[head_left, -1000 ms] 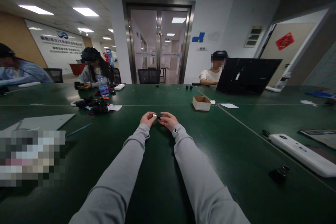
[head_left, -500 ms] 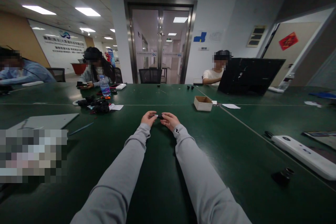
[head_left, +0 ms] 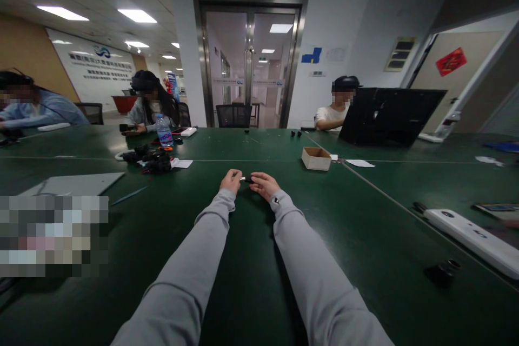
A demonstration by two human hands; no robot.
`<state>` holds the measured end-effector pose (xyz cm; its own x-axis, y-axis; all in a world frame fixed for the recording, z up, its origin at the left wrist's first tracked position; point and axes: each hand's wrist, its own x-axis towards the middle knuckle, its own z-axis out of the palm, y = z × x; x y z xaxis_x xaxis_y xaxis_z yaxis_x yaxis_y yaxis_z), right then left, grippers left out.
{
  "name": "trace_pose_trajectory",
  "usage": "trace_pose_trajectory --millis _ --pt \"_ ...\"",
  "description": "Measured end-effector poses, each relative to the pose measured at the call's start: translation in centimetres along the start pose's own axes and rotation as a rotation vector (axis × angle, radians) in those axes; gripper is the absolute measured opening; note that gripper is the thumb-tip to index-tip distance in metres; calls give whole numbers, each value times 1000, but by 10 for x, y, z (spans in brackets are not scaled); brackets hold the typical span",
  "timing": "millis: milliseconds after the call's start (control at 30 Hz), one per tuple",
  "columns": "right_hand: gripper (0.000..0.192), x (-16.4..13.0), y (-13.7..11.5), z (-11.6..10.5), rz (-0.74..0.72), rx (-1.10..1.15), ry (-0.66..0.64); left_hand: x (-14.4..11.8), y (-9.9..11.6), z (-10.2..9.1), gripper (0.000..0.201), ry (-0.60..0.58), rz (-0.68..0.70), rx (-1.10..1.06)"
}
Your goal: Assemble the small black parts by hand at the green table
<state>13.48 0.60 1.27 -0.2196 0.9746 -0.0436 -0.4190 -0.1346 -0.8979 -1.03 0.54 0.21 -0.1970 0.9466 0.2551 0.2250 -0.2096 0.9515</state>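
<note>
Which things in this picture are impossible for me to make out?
Head view: small dark-and-silver item, partly covered by the left hand and right hand; too small to identify.
Head view: pixelated item at left; blurred into blocks.
Head view: near end of the long white device; cut off by the right edge.
Head view: front of the black monitor; its back faces us.

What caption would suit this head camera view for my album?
Left hand and right hand hold a small dark object at a green table.
</note>
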Motion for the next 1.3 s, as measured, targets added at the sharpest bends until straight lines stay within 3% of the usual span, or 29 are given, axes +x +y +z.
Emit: trace_pose_trajectory --millis 133,533,933,1300 --pt "19 1 0 0 -2 -7 -3 2 -2 1 42 -55 31 -55" --pt "19 0 -1 -1 2 -10 -22 -3 2 1 31 -115 28 -51" --pt "22 0 0 -1 4 5 -23 -9 16 0 27 -155 6 -239" --pt "38 -4 2 0 -23 -50 -133 -3 7 1 50 -127 -58 -311"
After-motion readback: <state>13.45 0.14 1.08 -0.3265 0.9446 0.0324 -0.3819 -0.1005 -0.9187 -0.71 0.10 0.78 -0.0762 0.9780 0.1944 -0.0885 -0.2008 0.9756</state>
